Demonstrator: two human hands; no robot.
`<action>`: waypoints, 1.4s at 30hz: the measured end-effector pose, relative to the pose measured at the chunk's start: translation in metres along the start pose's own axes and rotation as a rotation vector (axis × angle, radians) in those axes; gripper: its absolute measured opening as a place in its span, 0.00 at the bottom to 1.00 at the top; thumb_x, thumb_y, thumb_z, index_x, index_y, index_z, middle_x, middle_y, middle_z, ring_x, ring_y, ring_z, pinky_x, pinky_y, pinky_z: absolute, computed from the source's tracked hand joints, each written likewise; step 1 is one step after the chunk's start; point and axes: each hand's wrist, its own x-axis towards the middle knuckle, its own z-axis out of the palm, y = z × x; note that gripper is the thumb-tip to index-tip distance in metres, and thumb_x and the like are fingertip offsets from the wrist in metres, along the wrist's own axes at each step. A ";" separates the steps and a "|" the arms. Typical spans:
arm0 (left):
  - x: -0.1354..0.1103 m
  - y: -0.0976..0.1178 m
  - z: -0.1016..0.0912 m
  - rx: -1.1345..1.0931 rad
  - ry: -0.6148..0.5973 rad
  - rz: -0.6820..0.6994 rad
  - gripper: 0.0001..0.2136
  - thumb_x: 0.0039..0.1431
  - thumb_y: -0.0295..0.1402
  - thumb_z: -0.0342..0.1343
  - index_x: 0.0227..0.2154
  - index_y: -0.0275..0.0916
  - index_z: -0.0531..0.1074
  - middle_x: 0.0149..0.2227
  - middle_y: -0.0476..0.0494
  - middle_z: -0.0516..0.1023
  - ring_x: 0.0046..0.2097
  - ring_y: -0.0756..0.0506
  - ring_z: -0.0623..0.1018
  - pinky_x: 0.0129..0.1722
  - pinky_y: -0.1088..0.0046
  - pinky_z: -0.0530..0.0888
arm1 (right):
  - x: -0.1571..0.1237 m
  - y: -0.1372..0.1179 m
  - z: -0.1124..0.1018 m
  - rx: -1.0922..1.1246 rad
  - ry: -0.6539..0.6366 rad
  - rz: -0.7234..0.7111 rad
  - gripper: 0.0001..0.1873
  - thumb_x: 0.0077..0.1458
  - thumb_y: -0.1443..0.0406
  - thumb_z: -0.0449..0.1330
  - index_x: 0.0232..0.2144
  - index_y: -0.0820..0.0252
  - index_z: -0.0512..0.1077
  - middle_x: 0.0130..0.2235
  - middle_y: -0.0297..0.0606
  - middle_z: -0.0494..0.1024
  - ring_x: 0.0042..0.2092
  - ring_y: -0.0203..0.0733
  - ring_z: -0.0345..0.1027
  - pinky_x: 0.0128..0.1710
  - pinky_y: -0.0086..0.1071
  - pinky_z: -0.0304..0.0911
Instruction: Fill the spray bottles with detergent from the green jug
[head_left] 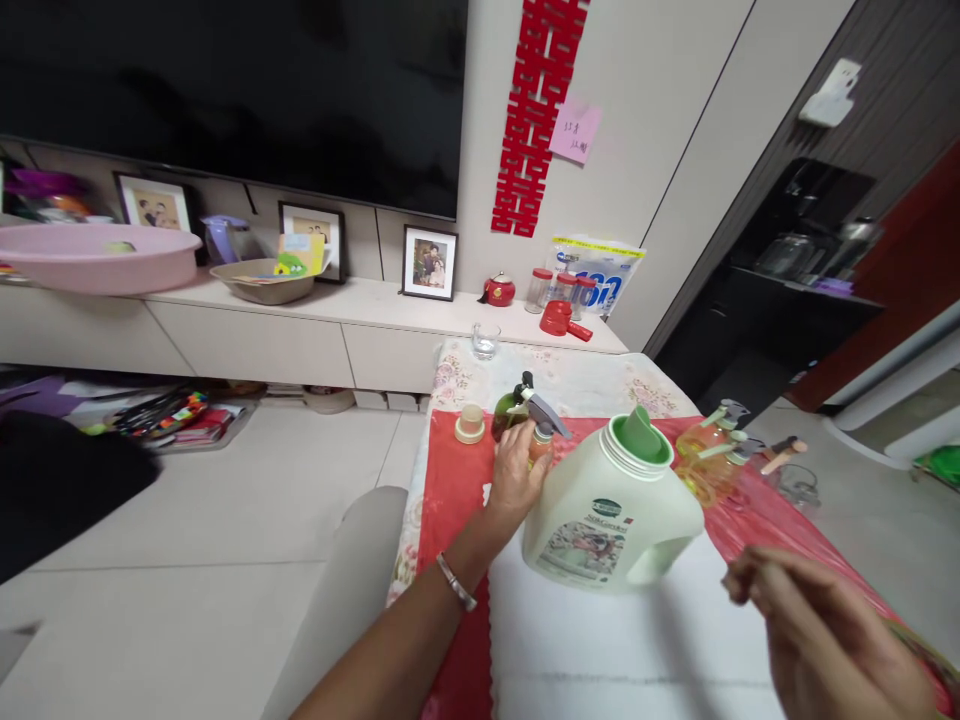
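My left hand is wrapped round a small spray bottle with a grey trigger head; most of its body is hidden behind the fingers and the jug. Right beside it stands a large pale green detergent jug, upright and uncapped, with a green spout in its mouth. My right hand, slightly blurred, is raised right of the jug with its fingers curled together; whether anything is in them I cannot make out. A dark green pump bottle stands just behind my left hand. Left of that sits a cream cap.
Several trigger spray bottles with yellow-orange liquid stand at the table's right side. A glass cup is at the far end. The table carries a red cloth and a white mat. A low cabinet runs behind.
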 end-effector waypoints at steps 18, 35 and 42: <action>-0.009 -0.024 0.009 -0.137 -0.127 0.082 0.25 0.68 0.36 0.53 0.66 0.48 0.62 0.65 0.38 0.68 0.66 0.37 0.67 0.66 0.50 0.63 | 0.179 -0.025 0.166 -0.575 -1.078 -0.087 0.28 0.40 0.49 0.72 0.40 0.60 0.82 0.34 0.37 0.79 0.30 0.34 0.63 0.33 0.30 0.61; -0.011 -0.038 0.021 -0.186 0.346 -0.215 0.19 0.49 0.15 0.45 0.36 0.40 0.74 0.39 0.43 0.78 0.45 0.43 0.78 0.48 0.62 0.77 | 0.220 -0.021 0.176 -0.852 -1.090 -0.554 0.11 0.52 0.61 0.61 0.36 0.56 0.80 0.33 0.37 0.79 0.33 0.38 0.69 0.37 0.31 0.62; -0.010 -0.036 0.022 -0.192 0.302 -0.290 0.18 0.48 0.16 0.46 0.35 0.41 0.74 0.38 0.44 0.78 0.43 0.44 0.79 0.46 0.66 0.77 | 0.237 -0.013 0.186 -0.880 -1.122 -0.709 0.08 0.52 0.67 0.60 0.34 0.55 0.80 0.37 0.38 0.79 0.37 0.39 0.71 0.40 0.31 0.63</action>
